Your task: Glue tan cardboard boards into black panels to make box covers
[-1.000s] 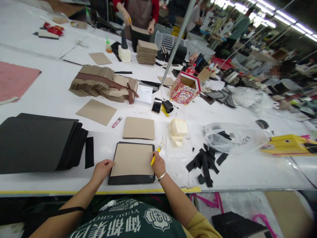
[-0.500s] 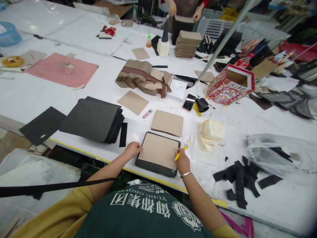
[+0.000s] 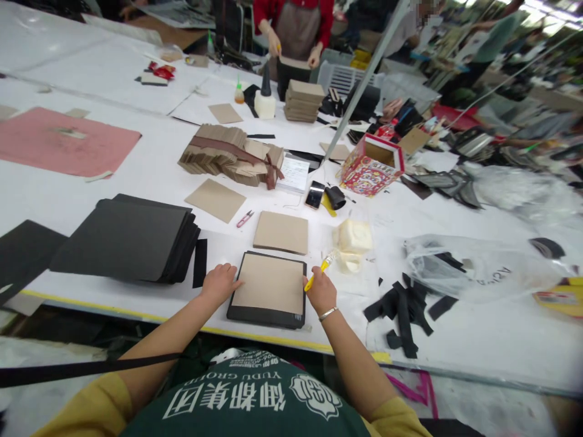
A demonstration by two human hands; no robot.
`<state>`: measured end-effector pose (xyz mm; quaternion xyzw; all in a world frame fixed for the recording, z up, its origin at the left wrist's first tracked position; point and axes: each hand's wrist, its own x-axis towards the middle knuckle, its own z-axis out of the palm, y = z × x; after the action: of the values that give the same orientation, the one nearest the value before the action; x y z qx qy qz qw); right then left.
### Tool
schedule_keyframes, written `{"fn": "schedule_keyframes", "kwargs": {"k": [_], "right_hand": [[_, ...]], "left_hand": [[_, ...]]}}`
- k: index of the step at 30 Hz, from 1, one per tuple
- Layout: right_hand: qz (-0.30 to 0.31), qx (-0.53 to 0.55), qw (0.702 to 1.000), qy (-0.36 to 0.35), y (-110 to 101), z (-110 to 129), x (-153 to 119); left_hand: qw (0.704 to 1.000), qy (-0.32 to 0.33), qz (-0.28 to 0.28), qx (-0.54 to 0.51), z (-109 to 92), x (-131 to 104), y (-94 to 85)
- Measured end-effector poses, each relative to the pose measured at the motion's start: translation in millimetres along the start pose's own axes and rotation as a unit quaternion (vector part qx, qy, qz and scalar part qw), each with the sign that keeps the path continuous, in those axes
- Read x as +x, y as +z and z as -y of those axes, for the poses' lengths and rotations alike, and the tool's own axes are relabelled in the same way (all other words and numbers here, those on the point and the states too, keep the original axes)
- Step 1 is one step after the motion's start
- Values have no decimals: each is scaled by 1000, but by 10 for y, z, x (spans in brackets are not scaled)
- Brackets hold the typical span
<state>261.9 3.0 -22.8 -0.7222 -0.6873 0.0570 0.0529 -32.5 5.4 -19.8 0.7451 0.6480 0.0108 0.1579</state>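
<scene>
In front of me a beige cardboard panel lies on a slightly larger black sheet stack. My left hand rests at the panel's left edge, thumb held apart from the fingers and touching the cardboard. A yellow-handled brush is gripped in my right hand, bristles pointing up and away, while that hand touches the panel's right edge. Just beyond lies another small stack of beige panels. A white block-like tub with pale, glue-like residue stands to the right of the brush.
Black sheets are piled on the left, beside a black strip. Pink snips, a phone and a red box lie farther back. Black scraps and a plastic bag are right. A co-worker stands opposite.
The view has swung to the right, so things appear farther left. My left thumb has spread out from the fingers onto the panel. The brush stays in my right hand.
</scene>
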Motion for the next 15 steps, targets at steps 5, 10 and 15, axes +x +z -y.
{"fn": "schedule_keyframes", "kwargs": {"k": [5, 10, 15], "right_hand": [[-127, 180, 975, 40, -86, -77, 58], [-171, 231, 958, 20, 18, 27, 50], [-87, 206, 959, -177, 473, 470, -81]], "left_hand": [[976, 184, -115, -13, -225, 35, 220], [971, 230, -60, 21, -376, 62, 550], [970, 233, -50, 44, -361, 76, 656]]}}
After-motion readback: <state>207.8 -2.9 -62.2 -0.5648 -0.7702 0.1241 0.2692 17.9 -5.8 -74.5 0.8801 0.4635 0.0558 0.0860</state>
